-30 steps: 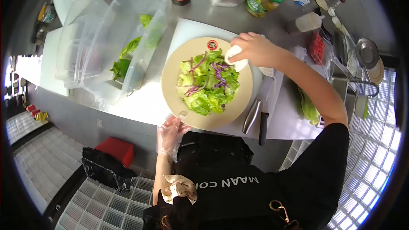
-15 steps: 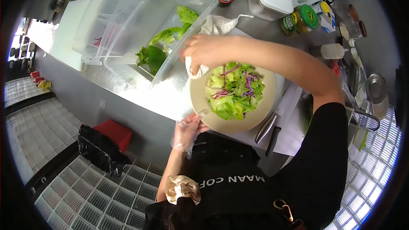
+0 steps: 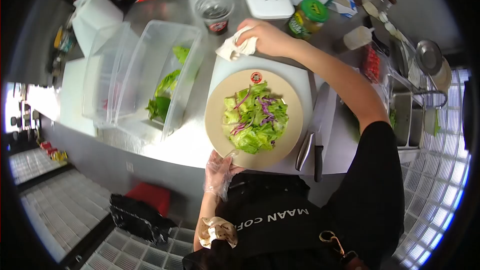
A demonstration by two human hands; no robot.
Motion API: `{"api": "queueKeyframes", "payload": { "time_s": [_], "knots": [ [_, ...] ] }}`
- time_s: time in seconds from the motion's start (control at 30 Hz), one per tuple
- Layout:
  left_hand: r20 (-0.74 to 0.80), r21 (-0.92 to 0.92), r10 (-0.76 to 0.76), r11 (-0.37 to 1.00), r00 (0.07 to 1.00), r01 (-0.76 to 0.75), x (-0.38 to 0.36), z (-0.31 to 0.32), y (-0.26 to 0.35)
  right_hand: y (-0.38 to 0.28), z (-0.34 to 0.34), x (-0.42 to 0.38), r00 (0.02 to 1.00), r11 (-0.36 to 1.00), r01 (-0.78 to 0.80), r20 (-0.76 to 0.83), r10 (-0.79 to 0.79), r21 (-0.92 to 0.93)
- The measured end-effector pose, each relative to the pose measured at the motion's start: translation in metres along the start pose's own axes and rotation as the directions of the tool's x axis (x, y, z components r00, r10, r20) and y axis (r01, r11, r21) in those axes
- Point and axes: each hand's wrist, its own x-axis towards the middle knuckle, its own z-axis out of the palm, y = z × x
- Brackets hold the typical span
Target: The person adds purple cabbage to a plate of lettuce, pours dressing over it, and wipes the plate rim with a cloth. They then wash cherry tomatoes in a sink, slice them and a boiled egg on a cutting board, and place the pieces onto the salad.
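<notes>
Beyond the far rim of the plate (image 3: 295, 120), my right hand (image 3: 265, 37) is now gripping the crumpled white cloth (image 3: 231, 48) closed in its fingers, having lifted off the left rim it was wiping half a second ago. My gloved left hand (image 3: 220, 170) is still pinching the plate's near edge. I am judging the rim wiped; the salad (image 3: 255, 117) is sitting centred, with the knife (image 3: 311, 151) lying right of the plate on the worktop (image 3: 185, 145).

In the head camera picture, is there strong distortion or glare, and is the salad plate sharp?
Head view: fisheye bends the edges, dark corners; bright glare on the steel counter left of the plate; salad fairly sharp; right hand with cloth slightly soft.
</notes>
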Motion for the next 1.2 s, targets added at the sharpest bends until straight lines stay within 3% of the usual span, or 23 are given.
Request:
{"api": "queueKeyframes", "payload": {
  "time_s": [0.1,0.2,0.23,0.3,0.33,0.37,0.43,0.5,0.57,0.6,0.67,0.7,0.73,0.77,0.83,0.87,0.93,0.97,1.03,1.07,1.13,1.17,1.2],
  "knots": [
    [0.045,0.011,0.052,0.999,0.998,-0.053,0.004,-0.01,-0.009,-0.058,-0.06,-0.062,0.914,0.994,-0.082,-0.404,0.046,-0.072],
    [0.173,0.032,0.117,0.992,0.978,-0.124,0.011,-0.017,-0.011,-0.107,-0.091,-0.161,0.65,0.951,-0.267,-0.758,0.056,-0.159],
    [0.156,0.078,0.124,0.987,0.98,-0.137,0.013,-0.018,-0.009,-0.124,-0.097,-0.197,0.53,0.95,-0.312,-0.831,0.168,-0.007],
    [0.162,0.142,0.118,0.98,0.98,-0.141,0.017,-0.024,-0.008,-0.154,-0.102,-0.268,0.251,0.88,-0.286,-0.857,0.451,0.379],
    [0.171,0.138,0.134,0.978,0.976,-0.159,0.021,-0.027,-0.008,-0.165,-0.1,-0.3,0.132,0.886,-0.064,-0.876,0.464,0.46],
    [0.204,0.129,0.158,0.974,0.966,-0.186,0.032,-0.032,-0.013,-0.177,-0.094,-0.333,0.084,0.902,-0.07,-0.898,0.432,0.427],
    [0.139,0.208,0.136,0.964,0.981,-0.163,0.034,-0.027,-0.005,-0.205,-0.089,-0.388,-0.08,0.792,0.005,-0.789,0.609,0.61],
    [0.177,0.249,0.126,0.954,0.976,-0.168,0.04,-0.029,0.001,-0.219,-0.077,-0.42,-0.187,0.754,-0.064,-0.75,0.634,0.654],
    [0.203,0.272,0.098,0.95,0.974,-0.153,0.043,-0.024,0.009,-0.233,-0.056,-0.438,-0.121,0.682,-0.049,-0.682,0.722,0.73],
    [0.215,0.255,0.131,0.949,0.968,-0.185,0.047,-0.027,0.008,-0.232,-0.047,-0.445,-0.034,0.679,0.027,-0.678,0.734,0.734],
    [0.272,0.291,0.089,0.942,0.958,-0.17,0.066,-0.051,0.023,-0.231,-0.02,-0.455,-0.045,0.735,-0.257,-0.768,0.639,0.627],
    [0.322,0.302,0.072,0.937,0.944,-0.174,0.076,-0.057,0.027,-0.215,0.003,-0.45,0.074,0.832,-0.404,-0.893,0.444,0.38],
    [0.274,0.353,0.081,0.918,0.958,-0.179,0.069,-0.046,0.031,-0.202,0.017,-0.437,0.227,0.85,-0.517,-0.943,0.245,0.097],
    [0.3,0.364,0.06,0.915,0.952,-0.173,0.066,-0.041,0.033,-0.206,0.015,-0.412,0.32,0.835,-0.549,-0.914,0.25,0.036],
    [0.205,0.431,0.041,0.893,0.978,-0.128,0.062,-0.034,0.039,-0.17,0.006,-0.373,0.237,0.851,-0.508,-0.928,0.288,0.134],
    [0.176,0.472,0.029,0.875,0.984,-0.11,0.062,-0.037,0.041,-0.156,-0.002,-0.359,0.268,0.828,-0.561,-0.948,0.171,-0.009],
    [0.097,0.579,0.036,0.811,0.995,-0.086,0.049,-0.038,0.044,-0.128,-0.02,-0.332,0.272,0.809,-0.573,-0.961,0.04,-0.128],
    [0.04,0.639,0.05,0.767,0.998,-0.064,0.034,-0.039,0.044,-0.119,-0.03,-0.324,0.383,0.757,-0.62,-0.922,0.061,-0.208],
    [0.129,0.743,0.013,0.661,0.992,-0.106,0.006,-0.04,0.039,-0.095,-0.011,-0.31,0.274,0.503,-0.845,-0.955,0.116,-0.181],
    [0.173,0.802,-0.013,0.583,0.985,-0.133,-0.007,-0.03,0.029,-0.106,-0.008,-0.314,0.267,0.499,-0.847,-0.958,0.107,-0.181],
    [0.234,0.875,-0.089,0.454,0.968,-0.17,-0.019,-0.02,0.0,-0.143,0.011,-0.334,0.296,0.681,-0.727,-0.853,0.43,0.091],
    [0.18,0.946,-0.136,0.294,0.974,-0.133,-0.024,0.0,-0.016,-0.153,0.026,-0.349,0.228,0.63,-0.751,-0.817,0.529,0.199],
    [0.293,0.902,-0.151,0.371,0.944,-0.221,-0.024,-0.004,-0.036,-0.167,0.045,-0.366,0.165,0.568,-0.763,-0.758,0.631,0.307]
  ]
}}
